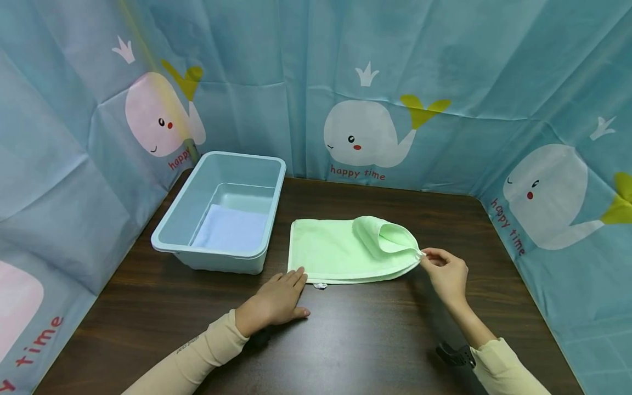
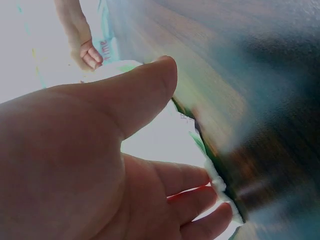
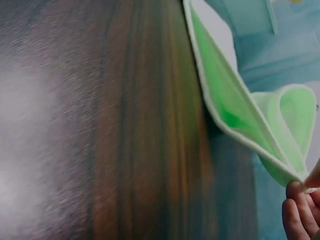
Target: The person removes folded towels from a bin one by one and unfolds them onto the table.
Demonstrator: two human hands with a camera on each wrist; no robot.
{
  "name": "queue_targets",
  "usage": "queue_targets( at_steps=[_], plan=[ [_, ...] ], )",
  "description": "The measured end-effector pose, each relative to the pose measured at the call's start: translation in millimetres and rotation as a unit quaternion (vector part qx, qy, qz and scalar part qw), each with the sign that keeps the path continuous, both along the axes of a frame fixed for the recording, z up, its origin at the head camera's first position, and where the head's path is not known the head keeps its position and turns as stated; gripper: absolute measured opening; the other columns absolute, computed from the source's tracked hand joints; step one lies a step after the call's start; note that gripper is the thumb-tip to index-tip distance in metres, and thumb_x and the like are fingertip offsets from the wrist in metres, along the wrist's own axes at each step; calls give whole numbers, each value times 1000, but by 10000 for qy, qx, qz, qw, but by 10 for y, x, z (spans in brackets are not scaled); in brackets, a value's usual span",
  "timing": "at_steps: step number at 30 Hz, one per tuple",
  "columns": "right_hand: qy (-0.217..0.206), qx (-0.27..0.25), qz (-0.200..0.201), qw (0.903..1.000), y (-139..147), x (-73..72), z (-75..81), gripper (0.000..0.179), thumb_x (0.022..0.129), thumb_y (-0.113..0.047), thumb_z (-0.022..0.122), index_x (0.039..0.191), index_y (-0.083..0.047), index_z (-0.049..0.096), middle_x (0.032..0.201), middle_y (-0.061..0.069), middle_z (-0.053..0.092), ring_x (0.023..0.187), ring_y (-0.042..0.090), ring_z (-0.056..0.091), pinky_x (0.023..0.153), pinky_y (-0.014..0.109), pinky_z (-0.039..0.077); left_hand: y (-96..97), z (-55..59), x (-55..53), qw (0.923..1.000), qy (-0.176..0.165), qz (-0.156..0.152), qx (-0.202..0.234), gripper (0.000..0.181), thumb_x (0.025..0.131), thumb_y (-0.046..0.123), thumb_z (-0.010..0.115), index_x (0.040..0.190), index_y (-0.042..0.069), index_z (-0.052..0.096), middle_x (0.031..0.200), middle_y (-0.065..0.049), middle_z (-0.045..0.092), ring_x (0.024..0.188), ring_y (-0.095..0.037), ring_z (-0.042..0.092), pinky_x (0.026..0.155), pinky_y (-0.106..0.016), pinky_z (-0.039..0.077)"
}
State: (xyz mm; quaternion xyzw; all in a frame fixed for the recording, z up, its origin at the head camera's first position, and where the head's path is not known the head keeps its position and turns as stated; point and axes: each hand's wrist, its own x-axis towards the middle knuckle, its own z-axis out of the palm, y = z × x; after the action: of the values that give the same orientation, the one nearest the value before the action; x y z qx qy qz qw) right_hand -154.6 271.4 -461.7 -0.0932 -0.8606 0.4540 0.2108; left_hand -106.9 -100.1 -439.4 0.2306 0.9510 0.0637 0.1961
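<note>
A light green towel (image 1: 326,247) lies folded in layers on the dark table, its right part lifted and curling over in a loop. My right hand (image 1: 448,273) pinches the towel's right corner between thumb and fingertips, just off the table. In the right wrist view the pinched corner of the towel (image 3: 225,105) gathers at the fingertips, with the layers parting behind it. My left hand (image 1: 282,296) lies flat with its fingers straight, the fingertips touching the towel's near left corner. A small white tag (image 1: 320,286) sticks out from the near edge.
At the left stands a light blue plastic basin (image 1: 163,241) with a pale blue cloth (image 1: 232,227) on its bottom. Blue curtains (image 1: 306,66) printed with whales hang round the back and sides of the table (image 1: 355,340). A black watch (image 1: 455,355) is on the right wrist.
</note>
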Motion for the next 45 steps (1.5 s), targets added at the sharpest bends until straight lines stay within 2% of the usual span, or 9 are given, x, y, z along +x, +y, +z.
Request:
queue_targets(
  at_steps=[6,15,19,22,24,26,28,31,45],
  plan=[
    [-466,224,-194,9985,86,74,-66,8,82,-11,76,90,-9,79,69,-16,67,59,-6,62,55,13,48,7,3,-1,10000,-19,8,-19,79,93,49,62,152,4,37,163,-12,30,150,-29,32,122,-48,28],
    [-1145,766,-210,9902,176,181,-126,13,82,-16,75,92,-10,80,76,2,76,60,-8,59,57,16,47,31,1,0,10000,-43,73,-18,80,93,50,62,152,3,37,163,-13,29,150,-31,32,121,-51,28],
    [-1328,1014,-127,9859,195,199,-135,13,82,-17,75,92,-10,80,79,5,78,61,-9,57,69,22,46,31,12,-3,10000,-7,82,-44,79,93,50,63,151,2,37,163,-13,30,150,-31,33,120,-51,29],
    [-1381,1081,27,9845,204,208,-141,14,83,-16,74,92,-8,80,81,9,78,63,-6,58,88,36,43,28,19,-5,9999,5,88,-53,79,93,50,63,151,2,38,162,-14,31,149,-31,34,120,-51,29],
    [-1418,1127,113,9834,209,211,-148,14,83,-16,73,92,-7,79,82,10,78,65,-3,60,92,43,40,24,20,-6,9999,12,86,-59,79,93,50,63,151,2,38,162,-14,31,149,-30,34,120,-51,29],
    [-1481,1198,151,9816,214,214,-159,14,83,-17,74,92,-8,79,81,9,78,65,1,61,90,43,42,21,21,-7,9999,18,88,-56,79,93,50,63,151,2,38,162,-13,31,149,-30,34,121,-51,29],
    [-1581,1285,173,9789,218,221,-172,14,84,-18,74,92,-8,79,81,8,78,65,5,62,77,35,47,17,21,-8,9999,22,95,-42,79,93,50,63,151,2,38,162,-13,31,149,-30,34,121,-50,28],
    [-1669,1422,211,9754,225,231,-198,14,83,-20,74,91,-9,79,80,6,77,65,7,62,60,26,46,10,27,-12,9999,10,106,-39,79,93,49,63,151,3,37,163,-13,31,149,-30,34,121,-50,28],
    [-1667,2239,426,9593,263,269,-157,14,83,-26,78,85,-12,80,80,8,78,64,16,64,57,33,46,1,19,-26,9999,15,115,-70,79,93,49,62,152,3,37,163,-13,30,149,-30,34,121,-50,28]
  ],
)
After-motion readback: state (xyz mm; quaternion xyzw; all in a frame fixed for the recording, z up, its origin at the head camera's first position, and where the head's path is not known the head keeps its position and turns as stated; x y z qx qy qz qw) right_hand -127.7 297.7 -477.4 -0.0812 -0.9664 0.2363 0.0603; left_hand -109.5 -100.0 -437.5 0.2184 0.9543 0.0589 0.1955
